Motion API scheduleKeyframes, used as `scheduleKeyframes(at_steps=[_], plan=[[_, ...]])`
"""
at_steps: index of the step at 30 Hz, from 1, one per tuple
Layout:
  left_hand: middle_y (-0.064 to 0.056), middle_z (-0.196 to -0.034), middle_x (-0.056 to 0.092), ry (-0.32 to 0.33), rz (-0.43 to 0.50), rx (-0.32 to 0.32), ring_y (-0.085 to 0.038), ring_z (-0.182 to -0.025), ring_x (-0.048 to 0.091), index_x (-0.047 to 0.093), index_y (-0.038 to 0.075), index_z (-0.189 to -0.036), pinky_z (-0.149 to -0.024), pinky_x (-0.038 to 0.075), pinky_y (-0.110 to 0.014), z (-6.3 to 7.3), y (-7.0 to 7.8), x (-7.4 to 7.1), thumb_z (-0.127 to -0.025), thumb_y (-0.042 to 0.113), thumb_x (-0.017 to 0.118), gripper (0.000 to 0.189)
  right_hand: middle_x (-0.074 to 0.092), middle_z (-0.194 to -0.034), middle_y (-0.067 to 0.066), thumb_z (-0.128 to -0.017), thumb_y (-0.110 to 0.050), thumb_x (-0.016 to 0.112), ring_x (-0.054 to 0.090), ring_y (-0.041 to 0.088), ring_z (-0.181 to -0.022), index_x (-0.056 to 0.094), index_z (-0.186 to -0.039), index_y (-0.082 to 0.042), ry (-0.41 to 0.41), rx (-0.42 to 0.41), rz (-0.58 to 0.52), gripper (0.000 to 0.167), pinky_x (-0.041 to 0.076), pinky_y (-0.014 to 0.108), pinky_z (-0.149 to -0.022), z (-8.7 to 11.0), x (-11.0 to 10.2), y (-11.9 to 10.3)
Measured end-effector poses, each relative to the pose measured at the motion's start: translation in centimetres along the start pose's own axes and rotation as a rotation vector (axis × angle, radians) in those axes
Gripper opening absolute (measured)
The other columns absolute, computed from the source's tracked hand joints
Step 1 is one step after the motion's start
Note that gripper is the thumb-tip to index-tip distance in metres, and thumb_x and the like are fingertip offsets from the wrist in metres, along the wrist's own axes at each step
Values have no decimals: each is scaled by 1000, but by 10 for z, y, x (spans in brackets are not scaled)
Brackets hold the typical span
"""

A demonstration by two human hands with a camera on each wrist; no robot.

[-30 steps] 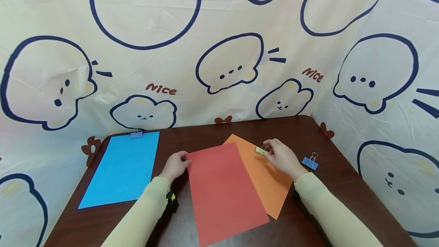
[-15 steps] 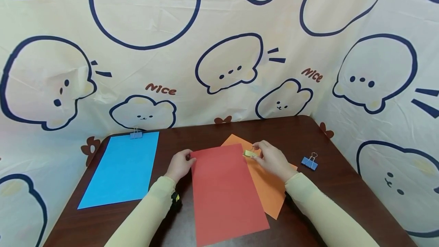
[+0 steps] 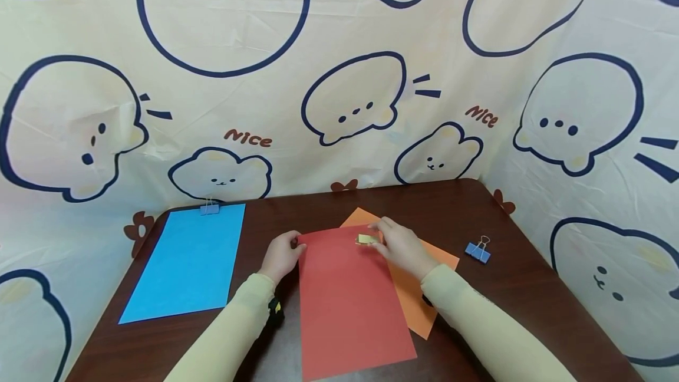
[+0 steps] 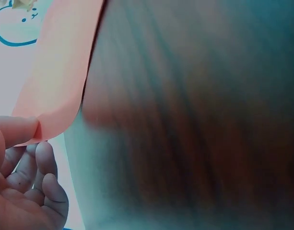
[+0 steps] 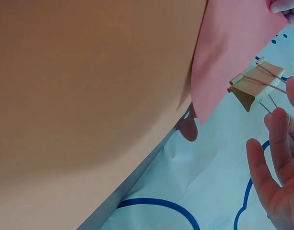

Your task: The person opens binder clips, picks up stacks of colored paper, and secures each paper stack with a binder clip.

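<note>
A red sheet of paper (image 3: 350, 305) lies slanted in front of me, its far edge lifted. My left hand (image 3: 281, 257) pinches its far left corner between thumb and fingers; the left wrist view shows the paper (image 4: 60, 72) bending there. With thumb and fingers my right hand (image 3: 404, 249) holds a yellow binder clip (image 3: 365, 239) by its wire handles. In the head view the clip overlaps the red sheet near its far right corner. The right wrist view shows the clip (image 5: 259, 86) beside the sheet's edge, with no paper between its jaws.
An orange sheet (image 3: 414, 299) lies partly under the red one on the dark brown table (image 3: 297, 214). At the left is a blue sheet (image 3: 185, 264) with a blue binder clip (image 3: 210, 209) on its far edge. Another blue binder clip (image 3: 478, 251) rests at the right.
My right hand has moved left with the yellow binder clip, from over the orange sheet to the red sheet's far edge. My left hand has shifted slightly right, with the red sheet's corner.
</note>
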State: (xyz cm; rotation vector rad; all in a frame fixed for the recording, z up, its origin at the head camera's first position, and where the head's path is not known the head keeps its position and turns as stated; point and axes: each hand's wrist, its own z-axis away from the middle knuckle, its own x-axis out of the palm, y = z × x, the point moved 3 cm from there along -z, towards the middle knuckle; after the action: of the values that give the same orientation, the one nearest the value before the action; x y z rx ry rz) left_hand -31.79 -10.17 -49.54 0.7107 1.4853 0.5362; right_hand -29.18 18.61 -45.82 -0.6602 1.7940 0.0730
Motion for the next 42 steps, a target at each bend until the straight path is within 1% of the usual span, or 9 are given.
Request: scheduleKeyframes(at_steps=[6,12,15,20,22,29,32,36,42], plan=[[-10,-99,69,-1,-3,-3,-20,-75,55,71,5,-114,-73,54,-35,0,2,0,-98,13,71,18,66,-109,4,-93,-28,79,54,10,-72,67,-120,-8,21,-30,38,36,54,27,-69,-9,0,-4],[-9,-94,67,-2,9,-12,-19,-71,53,71,4,-113,-69,51,-32,1,2,0,-98,13,71,18,69,-111,4,-92,-25,80,56,12,-71,68,-116,-9,63,-55,36,30,56,31,-71,-22,-7,-7],[-9,-92,66,1,6,-4,-19,-72,53,71,5,-111,-68,49,-31,1,2,0,-98,12,71,16,70,-110,3,-92,-24,80,60,13,-73,69,-115,-9,63,-75,50,30,58,33,-75,-28,-10,-9],[-8,-89,64,1,4,22,-20,-73,53,70,6,-107,-67,47,-32,1,3,-1,-98,11,71,11,71,-107,2,-91,-24,81,70,18,-84,71,-113,-8,55,-136,101,29,59,36,-81,-37,-11,-14],[-8,-90,64,-2,4,30,-20,-74,54,70,6,-107,-67,48,-32,1,4,-1,-97,10,71,10,71,-107,3,-91,-24,81,71,20,-88,72,-113,-8,42,-154,113,29,59,37,-83,-41,-10,-17],[-8,-93,66,1,0,34,-22,-79,56,71,7,-106,-70,52,-33,2,5,-2,-97,10,72,9,71,-113,5,-93,-25,78,70,20,-88,71,-118,-9,-19,-159,149,31,59,36,-84,-56,-10,-24],[-8,-94,67,5,6,26,-22,-80,56,71,8,-104,-70,53,-33,3,5,-2,-97,10,72,8,71,-114,4,-94,-27,78,70,19,-89,70,-119,-10,-53,-165,172,32,59,35,-84,-61,-8,-26],[-8,-93,67,8,12,22,-22,-80,56,70,8,-102,-69,53,-32,3,4,-2,-97,10,71,5,70,-115,3,-94,-29,77,70,18,-88,70,-119,-11,-91,-169,179,32,59,34,-84,-67,-5,-27],[-7,-92,67,16,8,39,-22,-79,56,70,9,-100,-67,51,-32,2,4,-1,-97,9,72,4,70,-115,3,-94,-26,77,70,17,-89,70,-119,-11,-132,-163,184,29,59,34,-85,-73,-2,-28]])
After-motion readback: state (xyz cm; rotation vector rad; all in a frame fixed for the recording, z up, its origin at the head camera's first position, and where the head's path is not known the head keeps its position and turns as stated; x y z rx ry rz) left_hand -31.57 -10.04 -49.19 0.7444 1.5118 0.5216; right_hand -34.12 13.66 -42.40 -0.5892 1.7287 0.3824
